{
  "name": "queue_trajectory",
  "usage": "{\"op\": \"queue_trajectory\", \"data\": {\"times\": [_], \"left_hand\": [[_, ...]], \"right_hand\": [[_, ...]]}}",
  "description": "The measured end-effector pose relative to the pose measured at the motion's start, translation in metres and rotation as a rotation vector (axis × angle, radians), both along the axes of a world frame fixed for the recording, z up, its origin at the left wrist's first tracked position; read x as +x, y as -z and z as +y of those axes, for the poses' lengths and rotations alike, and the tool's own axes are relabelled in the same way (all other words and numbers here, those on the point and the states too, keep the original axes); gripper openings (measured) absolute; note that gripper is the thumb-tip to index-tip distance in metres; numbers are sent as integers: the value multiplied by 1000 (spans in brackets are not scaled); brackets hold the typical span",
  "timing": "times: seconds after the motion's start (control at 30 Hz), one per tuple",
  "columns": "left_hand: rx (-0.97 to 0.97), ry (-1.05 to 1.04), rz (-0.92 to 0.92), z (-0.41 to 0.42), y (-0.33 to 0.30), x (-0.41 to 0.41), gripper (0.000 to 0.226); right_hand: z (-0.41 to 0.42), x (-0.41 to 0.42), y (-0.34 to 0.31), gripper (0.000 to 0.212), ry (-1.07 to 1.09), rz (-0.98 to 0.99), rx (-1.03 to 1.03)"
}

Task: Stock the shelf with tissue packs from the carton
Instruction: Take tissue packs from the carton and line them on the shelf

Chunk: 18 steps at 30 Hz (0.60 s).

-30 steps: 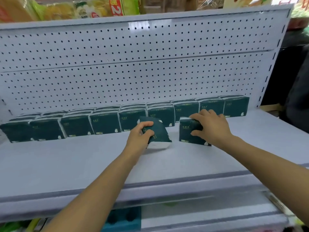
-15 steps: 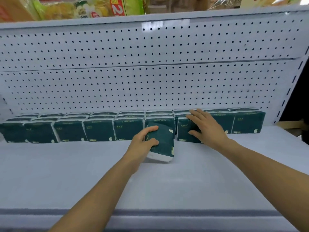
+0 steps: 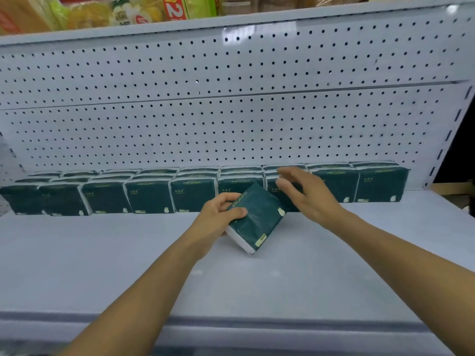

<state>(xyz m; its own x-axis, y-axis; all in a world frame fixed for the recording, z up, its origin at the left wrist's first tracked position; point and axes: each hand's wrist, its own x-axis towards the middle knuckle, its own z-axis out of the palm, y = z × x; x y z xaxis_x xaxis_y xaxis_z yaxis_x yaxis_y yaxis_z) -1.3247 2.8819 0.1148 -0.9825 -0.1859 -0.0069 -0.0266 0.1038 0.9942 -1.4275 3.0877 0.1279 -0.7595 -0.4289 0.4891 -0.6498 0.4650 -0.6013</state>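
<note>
A: Holding one tissue pack [image 3: 254,217] in the left hand [image 3: 218,219], thumb on the dark front face, fingers curled round the far edge. Tilting the pack, lower corner hanging just above the shelf [image 3: 128,265], apart from the row of packs [image 3: 151,199] lined along the pegboard [image 3: 231,124].

B: Checking the right hand [image 3: 308,196]: fingers spread and relaxed, gripping nothing, hovering just right of the held pack and in front of the row.

A: Noting the likely risk: slipping. Pinching only one end of a soft wrapped pack, so possibly letting it twist and drop onto the shelf.

B: Noting a second risk: knocking the row. Bringing the tilted pack in corner first, or brushing the standing packs with the open right hand, probably pushing one back or tipping it.

A: Also risking a crooked front row, placing without squaring the pack first.

B: Carton not showing in this view.
</note>
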Motion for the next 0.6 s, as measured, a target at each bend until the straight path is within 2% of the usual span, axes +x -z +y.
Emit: {"op": "queue_trajectory", "data": {"times": [0.07,0.17,0.27,0.37,0.43,0.5,0.6], "left_hand": [[-9,26,47,7,-3,-2,20],[-23,18,120,21,-7,-5,38],[-67,-8,177,35,-8,-11,42],[-141,-52,234,44,-8,-22,45],[-285,-97,298,46,-7,-31,36],[-547,-133,338,48,-3,-41,31],[-1064,-126,435,59,8,-58,55]], "right_hand": [[0,17,-8,30,-122,-327,-117],[9,24,-9,24,-236,-584,-167],[24,22,-6,31,-243,-674,-263],[47,16,-3,40,-128,-593,-248],[67,11,-2,42,-36,-509,-232],[89,6,-2,44,16,-461,-219],[115,-3,2,43,70,-428,-206]]}}
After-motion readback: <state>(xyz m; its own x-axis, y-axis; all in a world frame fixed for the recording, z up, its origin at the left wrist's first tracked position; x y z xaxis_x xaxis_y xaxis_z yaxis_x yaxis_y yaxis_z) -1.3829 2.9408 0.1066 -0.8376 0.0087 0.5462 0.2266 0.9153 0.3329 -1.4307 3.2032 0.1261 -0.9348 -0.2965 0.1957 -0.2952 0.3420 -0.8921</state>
